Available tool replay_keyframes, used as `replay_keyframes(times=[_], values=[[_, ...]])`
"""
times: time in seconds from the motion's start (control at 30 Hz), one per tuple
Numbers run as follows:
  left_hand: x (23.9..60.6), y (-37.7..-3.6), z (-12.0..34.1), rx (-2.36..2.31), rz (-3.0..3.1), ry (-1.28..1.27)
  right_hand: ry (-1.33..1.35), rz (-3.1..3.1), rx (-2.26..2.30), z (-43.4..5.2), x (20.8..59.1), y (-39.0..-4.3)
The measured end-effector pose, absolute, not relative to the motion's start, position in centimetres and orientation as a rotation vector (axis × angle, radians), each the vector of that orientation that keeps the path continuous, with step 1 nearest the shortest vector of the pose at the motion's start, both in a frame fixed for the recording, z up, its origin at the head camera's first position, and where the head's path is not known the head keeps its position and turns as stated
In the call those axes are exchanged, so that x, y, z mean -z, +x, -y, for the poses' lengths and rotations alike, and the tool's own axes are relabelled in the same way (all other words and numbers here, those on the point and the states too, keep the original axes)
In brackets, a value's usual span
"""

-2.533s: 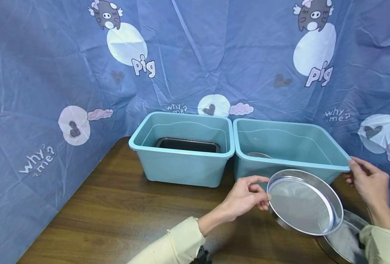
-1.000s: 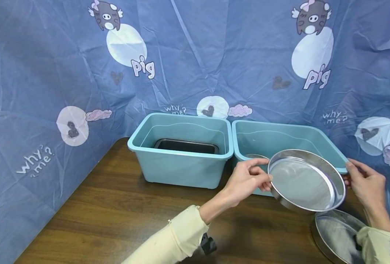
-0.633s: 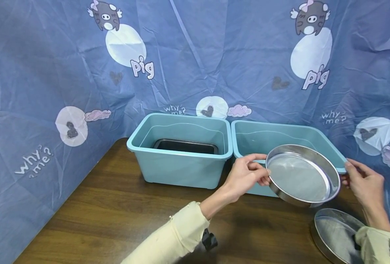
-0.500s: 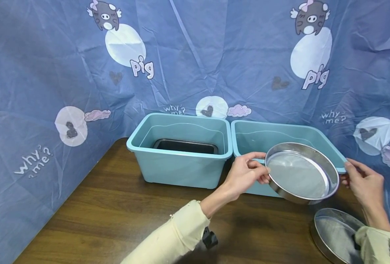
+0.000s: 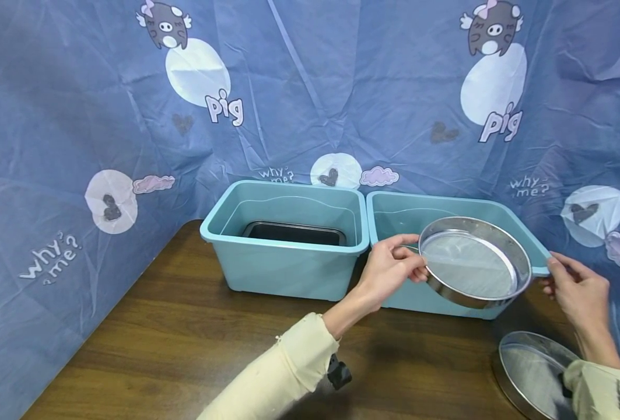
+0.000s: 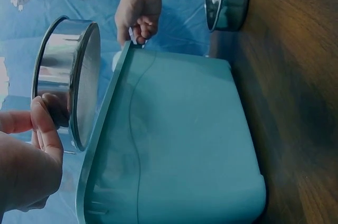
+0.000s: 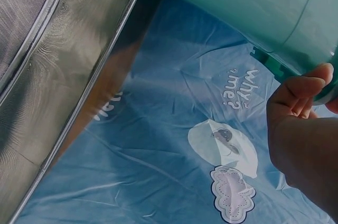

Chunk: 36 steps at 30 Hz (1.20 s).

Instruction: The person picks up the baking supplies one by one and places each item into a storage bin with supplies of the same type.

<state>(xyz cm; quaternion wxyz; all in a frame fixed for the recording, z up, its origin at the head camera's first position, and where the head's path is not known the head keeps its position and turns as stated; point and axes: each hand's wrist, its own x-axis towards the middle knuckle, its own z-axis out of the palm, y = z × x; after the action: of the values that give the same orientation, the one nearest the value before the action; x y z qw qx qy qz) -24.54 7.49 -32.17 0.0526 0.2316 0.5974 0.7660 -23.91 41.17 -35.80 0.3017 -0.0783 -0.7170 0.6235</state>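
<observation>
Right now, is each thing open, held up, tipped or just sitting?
Raised sieve: held up, tilted
Left hand: pinching its rim
Right bin: open on top
Right hand: gripping its corner
Left bin: open on top
Black pan: sitting inside left bin
Other sieve: sitting on the table

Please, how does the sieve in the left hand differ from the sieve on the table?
The held sieve is raised in the left hand; the lower sieve rests on the table. In the head view, the right sleeve partly hides the lower sieve, but not the held sieve. Both are round, metallic mesh sieves.
</observation>
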Motion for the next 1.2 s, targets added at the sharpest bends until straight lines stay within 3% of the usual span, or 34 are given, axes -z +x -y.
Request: replay_keyframes(times=[1.2], values=[[31.6, -26.1, -9.0, -2.434, -1.842, 0.523, -0.184, 1.868, -1.691, -41.1, 36.0, -23.7]])
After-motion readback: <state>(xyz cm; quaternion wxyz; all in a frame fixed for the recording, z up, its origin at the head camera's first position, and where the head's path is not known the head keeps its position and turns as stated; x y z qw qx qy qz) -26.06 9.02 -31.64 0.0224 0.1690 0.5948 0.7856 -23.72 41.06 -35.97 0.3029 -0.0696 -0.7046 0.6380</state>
